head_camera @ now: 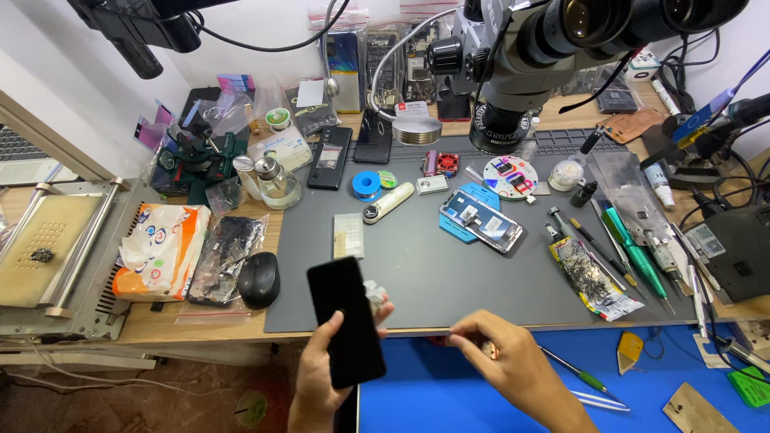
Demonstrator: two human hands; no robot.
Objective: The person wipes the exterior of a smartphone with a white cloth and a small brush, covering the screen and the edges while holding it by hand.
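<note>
My left hand (319, 370) holds a black phone (346, 319) upright by its lower edge, dark screen toward me, at the front edge of the grey work mat (449, 273). A small crumpled piece of clear film (374, 294) sticks out behind the phone at my fingertips. To the right, over the blue lap mat (449, 393), my right hand (507, 361) has its fingers pinched together; I cannot tell whether something small is between them.
An opened phone (482, 220) lies on a blue holder mid-mat. A microscope (521, 56) hangs over the far side. Screwdrivers and tweezers (634, 256) line the right, a black mouse (259, 280) and tissue pack (160, 248) sit left, and a metal press (48, 256) stands at far left.
</note>
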